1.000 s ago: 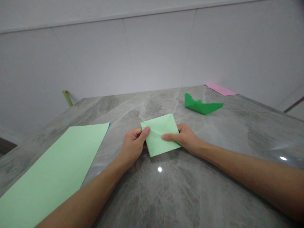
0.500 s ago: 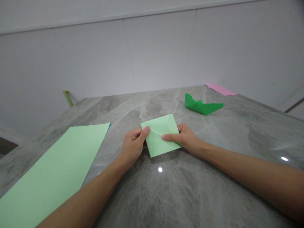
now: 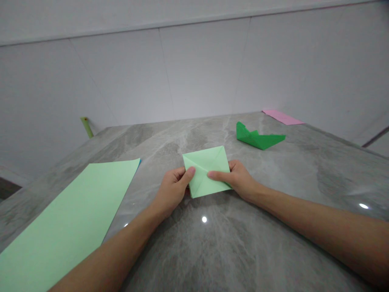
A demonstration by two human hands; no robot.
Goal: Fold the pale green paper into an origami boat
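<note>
Between my two hands is a light green folded paper [image 3: 206, 160], a small square with crease lines meeting near its middle. My left hand [image 3: 173, 188] pinches its left edge, thumb on top and fingers curled beneath. From the other side my right hand [image 3: 238, 180] grips the right edge, its thumb stretched over the face to the centre. The fingers under the paper are hidden. Beyond my right hand rests a bright green folded paper boat [image 3: 259, 139].
Light green paper sheets [image 3: 75, 215] lie on the left of the grey marbled table [image 3: 225, 251], with a blue edge showing underneath. A pink paper [image 3: 282, 117] lies at the back right against the wall [image 3: 203, 73]. A greenish pipe-like piece [image 3: 87, 127] stands beyond the back left edge.
The folded paper has turned slightly and shifted a little right at its top edge. My left hand has moved a bit right along with it; my right hand keeps its grip.
</note>
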